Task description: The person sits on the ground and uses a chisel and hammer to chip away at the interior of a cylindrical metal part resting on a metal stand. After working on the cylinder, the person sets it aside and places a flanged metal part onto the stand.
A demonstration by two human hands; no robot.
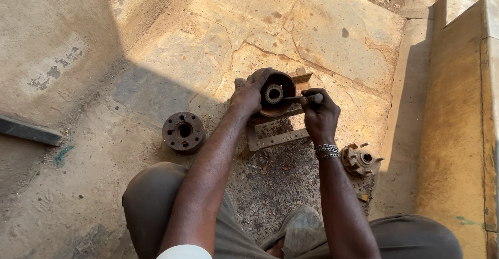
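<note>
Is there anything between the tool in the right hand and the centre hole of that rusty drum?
Nothing visible. The right hand holds a thin rod tool whose tip already lies at the centre hub of the rusty drum on the metal stand. The left hand grips only the drum's left rim, clear of the tool.

Metal stand (275, 139) partly hidden under hub (275, 94); tool (304, 98) handle buried in right hand (319, 114); dark bar (28, 130) cut by left edge.
</note>
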